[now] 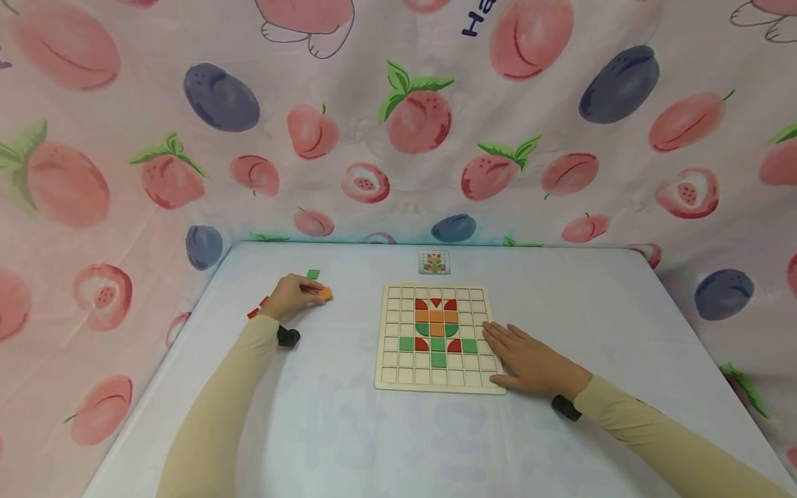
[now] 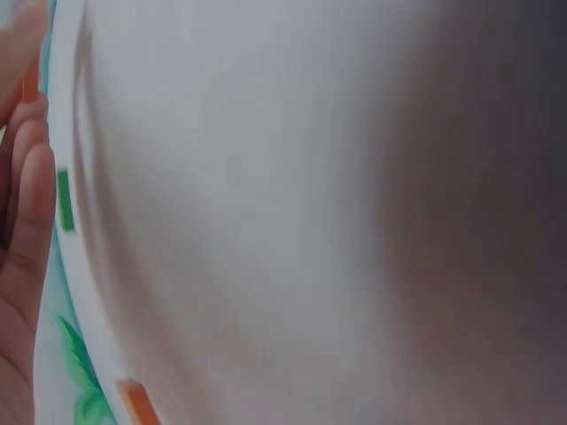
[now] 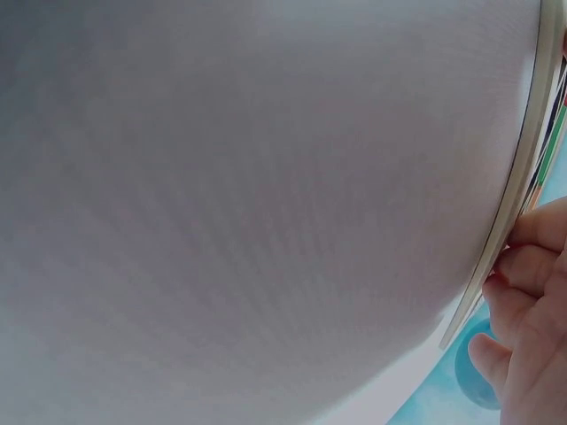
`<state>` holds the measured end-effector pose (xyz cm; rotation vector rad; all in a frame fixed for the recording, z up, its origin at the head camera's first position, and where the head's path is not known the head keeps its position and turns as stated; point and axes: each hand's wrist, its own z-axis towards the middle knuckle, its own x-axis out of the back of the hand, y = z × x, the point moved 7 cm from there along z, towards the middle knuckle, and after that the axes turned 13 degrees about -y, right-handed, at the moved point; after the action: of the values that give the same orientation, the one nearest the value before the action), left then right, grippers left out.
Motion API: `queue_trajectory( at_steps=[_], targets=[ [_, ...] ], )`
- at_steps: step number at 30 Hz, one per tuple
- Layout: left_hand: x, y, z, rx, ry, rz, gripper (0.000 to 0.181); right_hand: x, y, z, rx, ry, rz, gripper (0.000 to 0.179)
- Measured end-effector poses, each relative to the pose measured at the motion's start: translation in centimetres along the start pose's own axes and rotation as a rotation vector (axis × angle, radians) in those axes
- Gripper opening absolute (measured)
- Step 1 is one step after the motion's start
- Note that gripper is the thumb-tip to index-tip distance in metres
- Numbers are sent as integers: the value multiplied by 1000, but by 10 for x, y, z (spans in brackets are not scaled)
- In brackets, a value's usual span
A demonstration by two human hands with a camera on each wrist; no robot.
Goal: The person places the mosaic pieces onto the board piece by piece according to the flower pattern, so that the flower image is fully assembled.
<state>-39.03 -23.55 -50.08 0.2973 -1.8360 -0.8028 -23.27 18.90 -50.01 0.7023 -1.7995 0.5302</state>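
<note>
My left hand (image 1: 294,296) pinches an orange tile (image 1: 326,294) between thumb and fingers at the left of the table; the left wrist view shows the tile's orange edge (image 2: 31,81) between them. Just beyond lies a green tile (image 1: 313,274). Red pieces (image 1: 253,313) lie to the left of that hand, partly hidden by it. On the right, my right hand (image 1: 532,360) rests with fairly straight fingers on the right edge of a wooden grid board (image 1: 398,377). Red, orange and green pieces form a flower-like pattern on the board, including an orange square (image 1: 436,316).
Behind the board lies a small pattern card (image 1: 434,262) with a similar flower. A fruit-print cloth (image 1: 361,83) hangs behind the white table (image 1: 336,429). Another orange piece (image 2: 139,403) shows low in the left wrist view.
</note>
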Motion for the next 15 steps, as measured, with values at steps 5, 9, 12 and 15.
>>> queue_trajectory(
  at_steps=[5, 9, 12, 15],
  targets=[
    [-11, 26, -8, -47, -42, -5, 29, -1, 1, 1, -2, -3, -8, 81],
    [-22, 52, -14, -112, -52, -14, 27, -1, 1, 1, -4, -1, -4, 81],
    [-32, 70, -18, -150, -63, -28, 26, -1, 1, 1, -7, -4, -1, 81],
    [-45, 89, -21, -201, -80, -36, 25, -1, 1, 1, -9, -10, 1, 81]
  ],
)
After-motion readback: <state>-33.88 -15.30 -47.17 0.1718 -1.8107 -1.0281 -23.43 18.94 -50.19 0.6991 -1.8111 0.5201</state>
